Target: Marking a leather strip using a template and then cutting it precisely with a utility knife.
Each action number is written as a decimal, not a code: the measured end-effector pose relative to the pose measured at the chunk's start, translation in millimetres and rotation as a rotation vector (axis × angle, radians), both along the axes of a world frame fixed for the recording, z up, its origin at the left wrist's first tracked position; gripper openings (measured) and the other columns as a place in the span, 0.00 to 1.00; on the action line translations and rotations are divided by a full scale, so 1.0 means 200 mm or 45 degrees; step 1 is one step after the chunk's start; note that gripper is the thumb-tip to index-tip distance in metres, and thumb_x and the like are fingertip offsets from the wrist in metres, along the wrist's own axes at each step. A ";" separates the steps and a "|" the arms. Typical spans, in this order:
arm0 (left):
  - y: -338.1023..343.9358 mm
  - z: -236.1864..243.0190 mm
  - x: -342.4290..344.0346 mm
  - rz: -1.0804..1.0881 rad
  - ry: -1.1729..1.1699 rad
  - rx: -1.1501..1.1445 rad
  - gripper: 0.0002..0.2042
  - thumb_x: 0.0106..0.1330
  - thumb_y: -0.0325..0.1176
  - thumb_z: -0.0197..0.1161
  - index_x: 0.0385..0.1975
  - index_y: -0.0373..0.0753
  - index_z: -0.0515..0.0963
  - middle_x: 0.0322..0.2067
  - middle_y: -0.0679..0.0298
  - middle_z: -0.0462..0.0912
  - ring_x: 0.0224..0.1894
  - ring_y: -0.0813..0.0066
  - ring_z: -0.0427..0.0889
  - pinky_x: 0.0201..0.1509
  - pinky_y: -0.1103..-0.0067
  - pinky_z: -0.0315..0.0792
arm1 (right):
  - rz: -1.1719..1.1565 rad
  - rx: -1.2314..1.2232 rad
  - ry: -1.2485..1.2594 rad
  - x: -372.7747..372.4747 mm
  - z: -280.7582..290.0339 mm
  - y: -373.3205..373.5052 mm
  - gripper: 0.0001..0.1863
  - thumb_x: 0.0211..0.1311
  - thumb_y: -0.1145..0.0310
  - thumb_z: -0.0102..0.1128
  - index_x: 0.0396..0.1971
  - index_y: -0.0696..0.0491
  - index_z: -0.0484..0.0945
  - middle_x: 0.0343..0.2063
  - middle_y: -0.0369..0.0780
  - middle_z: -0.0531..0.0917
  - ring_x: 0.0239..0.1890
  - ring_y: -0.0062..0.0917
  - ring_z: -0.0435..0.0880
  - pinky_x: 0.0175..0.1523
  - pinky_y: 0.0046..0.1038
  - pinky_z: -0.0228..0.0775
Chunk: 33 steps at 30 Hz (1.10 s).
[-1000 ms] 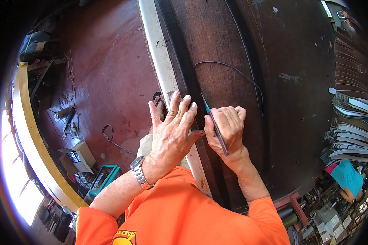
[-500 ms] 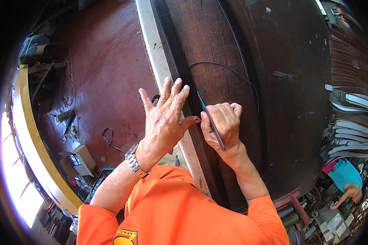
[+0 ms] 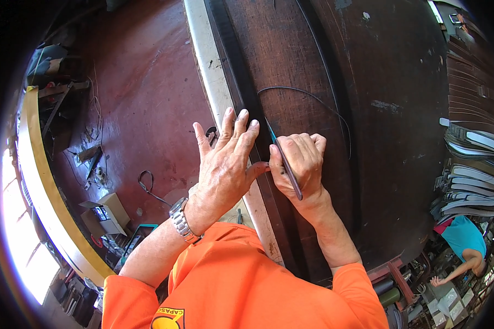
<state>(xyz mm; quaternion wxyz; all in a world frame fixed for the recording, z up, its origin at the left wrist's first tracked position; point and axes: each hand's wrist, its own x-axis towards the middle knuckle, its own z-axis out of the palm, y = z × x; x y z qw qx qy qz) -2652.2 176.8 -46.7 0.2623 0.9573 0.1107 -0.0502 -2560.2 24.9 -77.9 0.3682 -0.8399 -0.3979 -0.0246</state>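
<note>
My right hand (image 3: 303, 164) is closed round the dark handle of a slim knife-like tool (image 3: 288, 165), bluish near its thin pointed tip. That tip rests along the edge of a long black strip (image 3: 240, 71) on the dark brown tabletop (image 3: 291, 49). Across the same strip and the table's pale edge (image 3: 209, 66), my left hand (image 3: 225, 153) lies flat with fingers spread, its thumb reaching close to my right hand. A thin black strand (image 3: 313, 97) curves over the tabletop beyond the tool.
A second black strip (image 3: 326, 71) runs lengthwise farther right. Curved pale-edged pieces (image 3: 472, 186) are stacked at the right, near a person in a blue top (image 3: 464, 236). On the red floor (image 3: 142, 82) to my left sit a cardboard box (image 3: 113, 214) and a looped cable (image 3: 146, 183).
The view has shifted slightly. My hands stay almost in place, with the tool's tip still at the strip's edge. The other person's arm has moved a little.
</note>
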 end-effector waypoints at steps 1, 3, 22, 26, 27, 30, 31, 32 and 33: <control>0.00 0.00 0.00 0.000 0.001 -0.008 0.41 0.52 0.37 0.78 0.68 0.43 0.66 0.70 0.50 0.64 0.78 0.56 0.49 0.74 0.39 0.28 | -0.001 -0.007 -0.003 0.01 0.00 0.01 0.05 0.61 0.70 0.63 0.32 0.54 0.78 0.26 0.38 0.79 0.30 0.29 0.77 0.44 0.37 0.59; 0.00 0.01 0.00 -0.002 0.005 -0.009 0.41 0.52 0.36 0.78 0.68 0.43 0.66 0.71 0.50 0.64 0.78 0.55 0.49 0.74 0.39 0.28 | -0.002 -0.013 -0.006 0.01 0.00 0.02 0.05 0.61 0.70 0.63 0.32 0.54 0.78 0.26 0.38 0.79 0.30 0.29 0.77 0.44 0.37 0.59; -0.01 0.02 0.01 -0.010 0.017 -0.027 0.41 0.53 0.42 0.77 0.68 0.42 0.65 0.70 0.48 0.63 0.77 0.52 0.51 0.73 0.37 0.33 | -0.032 0.027 -0.084 0.11 0.00 0.13 0.03 0.59 0.74 0.63 0.29 0.54 0.77 0.24 0.40 0.80 0.28 0.32 0.79 0.43 0.36 0.61; -0.01 0.02 0.01 -0.009 0.012 -0.030 0.40 0.54 0.44 0.76 0.67 0.42 0.66 0.70 0.48 0.63 0.77 0.52 0.51 0.73 0.36 0.33 | -0.044 0.042 -0.099 0.11 -0.03 0.15 0.05 0.61 0.71 0.63 0.27 0.53 0.76 0.23 0.38 0.79 0.28 0.29 0.77 0.43 0.37 0.59; -0.01 0.02 0.01 -0.013 0.013 -0.018 0.40 0.55 0.44 0.75 0.67 0.42 0.65 0.71 0.48 0.62 0.77 0.52 0.51 0.72 0.36 0.34 | -0.039 0.039 -0.101 0.12 -0.03 0.15 0.05 0.61 0.71 0.63 0.27 0.53 0.76 0.23 0.38 0.79 0.28 0.29 0.77 0.43 0.37 0.60; 0.00 0.02 0.00 -0.012 0.039 0.003 0.40 0.55 0.45 0.75 0.68 0.42 0.64 0.71 0.48 0.61 0.77 0.51 0.50 0.72 0.35 0.35 | -0.031 0.031 -0.124 0.15 -0.04 0.22 0.06 0.61 0.70 0.63 0.26 0.52 0.76 0.23 0.37 0.79 0.28 0.30 0.77 0.43 0.38 0.60; 0.00 0.02 0.01 -0.014 0.064 0.007 0.40 0.56 0.45 0.74 0.68 0.42 0.63 0.71 0.49 0.61 0.78 0.52 0.50 0.71 0.35 0.35 | -0.034 0.022 -0.146 0.18 -0.04 0.25 0.06 0.61 0.70 0.63 0.26 0.51 0.75 0.23 0.37 0.79 0.28 0.30 0.78 0.43 0.38 0.60; 0.00 0.02 0.01 -0.015 0.054 0.009 0.40 0.56 0.45 0.74 0.68 0.42 0.63 0.71 0.49 0.61 0.78 0.52 0.50 0.71 0.35 0.35 | -0.042 0.022 -0.143 0.20 -0.04 0.28 0.06 0.61 0.70 0.63 0.26 0.50 0.75 0.23 0.37 0.80 0.29 0.31 0.78 0.44 0.38 0.60; -0.01 0.01 0.02 -0.019 0.060 0.017 0.40 0.56 0.45 0.74 0.68 0.42 0.62 0.72 0.49 0.60 0.78 0.52 0.50 0.71 0.34 0.36 | -0.043 0.024 -0.155 0.22 -0.04 0.29 0.06 0.61 0.70 0.63 0.26 0.50 0.75 0.23 0.37 0.80 0.29 0.31 0.78 0.44 0.38 0.60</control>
